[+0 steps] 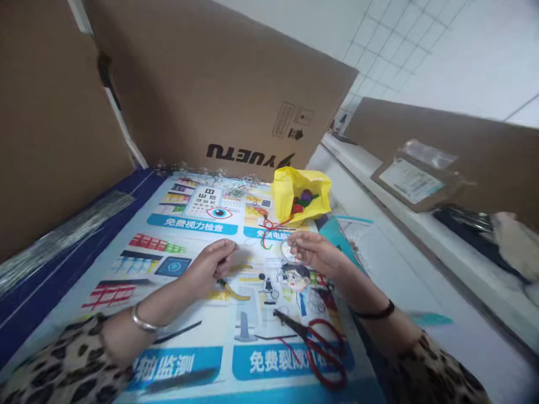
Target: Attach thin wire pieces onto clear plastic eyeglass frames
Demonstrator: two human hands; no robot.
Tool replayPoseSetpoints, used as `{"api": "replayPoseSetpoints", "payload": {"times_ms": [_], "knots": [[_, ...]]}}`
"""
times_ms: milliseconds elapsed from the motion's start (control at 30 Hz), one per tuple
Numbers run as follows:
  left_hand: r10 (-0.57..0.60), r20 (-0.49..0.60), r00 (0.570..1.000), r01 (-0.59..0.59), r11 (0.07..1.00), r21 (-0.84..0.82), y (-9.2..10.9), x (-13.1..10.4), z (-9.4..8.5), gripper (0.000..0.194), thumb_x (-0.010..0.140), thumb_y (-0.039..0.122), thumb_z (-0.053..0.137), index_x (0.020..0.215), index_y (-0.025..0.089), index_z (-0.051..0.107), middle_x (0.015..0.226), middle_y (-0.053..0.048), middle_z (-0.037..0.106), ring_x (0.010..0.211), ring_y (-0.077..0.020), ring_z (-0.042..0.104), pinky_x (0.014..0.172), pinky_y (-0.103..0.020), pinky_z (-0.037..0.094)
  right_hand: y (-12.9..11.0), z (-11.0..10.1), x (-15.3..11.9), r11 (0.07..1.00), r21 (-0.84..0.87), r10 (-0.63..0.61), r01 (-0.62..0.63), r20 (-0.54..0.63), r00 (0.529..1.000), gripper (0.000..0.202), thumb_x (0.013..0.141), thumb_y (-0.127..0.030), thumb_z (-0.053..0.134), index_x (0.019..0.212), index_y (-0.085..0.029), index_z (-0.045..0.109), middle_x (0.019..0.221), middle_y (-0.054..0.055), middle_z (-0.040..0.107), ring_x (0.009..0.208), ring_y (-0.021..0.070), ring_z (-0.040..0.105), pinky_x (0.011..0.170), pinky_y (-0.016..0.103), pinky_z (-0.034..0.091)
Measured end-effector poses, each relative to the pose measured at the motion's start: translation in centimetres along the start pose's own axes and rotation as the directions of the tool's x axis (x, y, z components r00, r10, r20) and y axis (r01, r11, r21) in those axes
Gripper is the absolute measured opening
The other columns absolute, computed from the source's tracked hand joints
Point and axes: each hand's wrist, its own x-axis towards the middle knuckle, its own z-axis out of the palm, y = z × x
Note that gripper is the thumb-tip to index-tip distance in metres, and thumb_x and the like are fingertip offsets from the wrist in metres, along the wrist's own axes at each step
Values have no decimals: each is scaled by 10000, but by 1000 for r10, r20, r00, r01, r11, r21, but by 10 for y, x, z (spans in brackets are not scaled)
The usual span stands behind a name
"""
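While both hands pinch above the printed poster, a yellow bag gapes just beyond

Reaching in from the lower left, the left forearm in its leopard-print sleeve (71, 359) angles forward, the left hand (214, 261) turned inward with thumb and forefinger closed on a small dark tip (236, 247). Opposite it, well apart, the right hand (314, 251) slants in from the right, fingertips pinched on what seems to be a clear ring (287, 251), though blur obscures it. A silver bangle (142, 320) circles the left wrist, a dark band (377, 312) the right forearm.

Yellow-handled pliers (236, 293) lie beside and partly beneath the left hand; red-handled scissors (311, 339) rest nearer the wearer, between the forearms. Beyond the hands, red cord (269, 225) trails before the open yellow bag (283, 196), which holds red, purple and green pieces. Behind it, a YUETU cardboard box (219, 95) walls off the poster's (168, 303) far edge
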Motion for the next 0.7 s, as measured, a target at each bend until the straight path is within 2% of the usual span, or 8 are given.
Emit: {"api": "replayPoseSetpoints", "payload": {"times_ms": [167,367,567,700], "knots": [[18,37,999,-18,1000,-5,-1,0,1,169,801,318,547,767,155,516,476,88,281,375,-26,178,353,-170,113,15,9,1,997,-68,20,-27,-105,994,274,646,-323,707,857,-166,631,742,31,644,713,116,617,636,212,500],[31,29,999,-31,1000,3,-1,-1,1,175,786,324,555,767,154,519,483,82,327,365,-22,192,352,-163,115,25,9,13,950,-309,-36,-45,-251,967,228,669,-345,658,806,-163,641,558,-7,602,500,85,554,512,207,468],[28,22,999,-29,999,19,-2,-1,0,173,771,322,562,764,152,530,517,70,381,353,-15,221,351,-159,117,27,25,19,774,-630,-119,-68,-250,961,92,648,-247,608,675,-176,660,472,-31,577,432,94,505,434,198,372],[19,3,1000,-19,999,32,-2,0,1,178,763,328,564,758,152,535,503,74,381,344,-13,217,351,-161,107,25,14,23,670,-736,-162,-97,-272,948,116,646,-241,573,566,-179,629,397,-44,528,402,92,463,430,202,325]]}}
